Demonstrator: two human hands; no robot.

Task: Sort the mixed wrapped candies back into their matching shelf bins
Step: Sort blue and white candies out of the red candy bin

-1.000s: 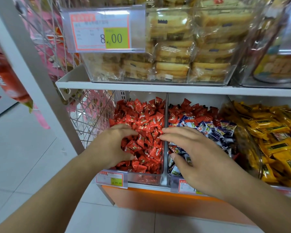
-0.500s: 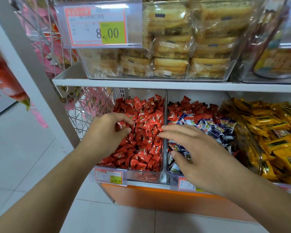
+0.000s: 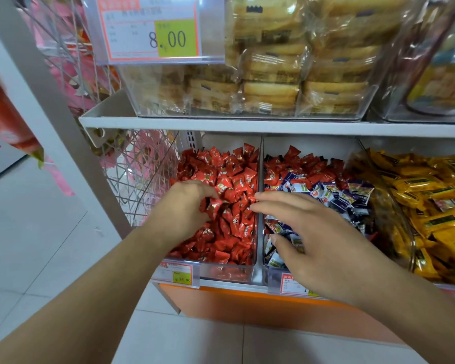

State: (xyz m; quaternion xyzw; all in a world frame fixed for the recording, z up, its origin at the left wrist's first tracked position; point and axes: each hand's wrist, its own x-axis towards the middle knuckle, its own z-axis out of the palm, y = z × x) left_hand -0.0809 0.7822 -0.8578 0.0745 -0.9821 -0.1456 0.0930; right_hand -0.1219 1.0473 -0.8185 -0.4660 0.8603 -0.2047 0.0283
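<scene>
Your left hand (image 3: 188, 206) has moved from the front of the red candy bin (image 3: 229, 266) up toward the middle of the pile, and its fingers now curl round a red candy (image 3: 213, 204) or two (a drop into the matching bin, by my guess). Your right hand (image 3: 315, 237) has barely shifted: fingers spread wide, holding nothing, over the mixed bin (image 3: 273, 274), where red candies still lie among the purple candies (image 3: 334, 193) at the back.
</scene>
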